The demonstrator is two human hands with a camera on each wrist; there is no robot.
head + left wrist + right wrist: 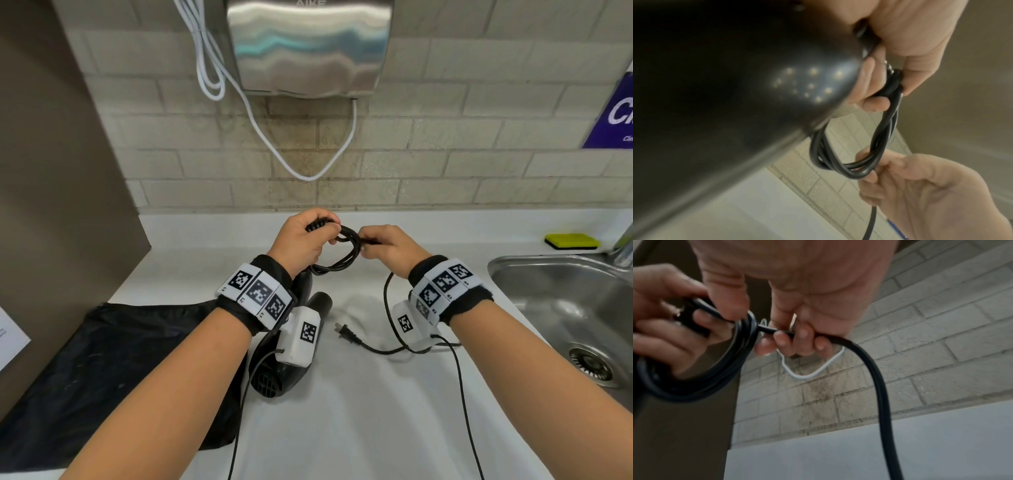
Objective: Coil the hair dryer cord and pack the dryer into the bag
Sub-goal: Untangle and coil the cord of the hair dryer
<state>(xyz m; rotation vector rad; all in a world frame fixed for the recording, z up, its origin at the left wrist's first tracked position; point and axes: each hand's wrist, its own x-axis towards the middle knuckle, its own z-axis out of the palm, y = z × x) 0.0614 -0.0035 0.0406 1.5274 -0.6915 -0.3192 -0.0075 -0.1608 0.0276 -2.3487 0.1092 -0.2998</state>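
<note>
The black hair dryer (274, 370) hangs nose-down under my left wrist, partly hidden by the wrist camera; its body fills the left wrist view (725, 81). My left hand (305, 240) grips the cord's ribbed end together with a few black cord loops (342, 260). My right hand (387, 250) pinches the cord just right of the loops; in the right wrist view its fingers (797, 339) curl round the cord (875, 378). The loose cord drops to the counter and ends in the plug (347, 332). A black bag (113, 370) lies flat at the left.
A white counter (359, 411) runs beneath my arms, with a steel sink (565, 308) at the right and a yellow sponge (572, 241) behind it. A wall hand dryer (308, 44) with a white cable hangs on the tiled wall. A brown panel stands at the left.
</note>
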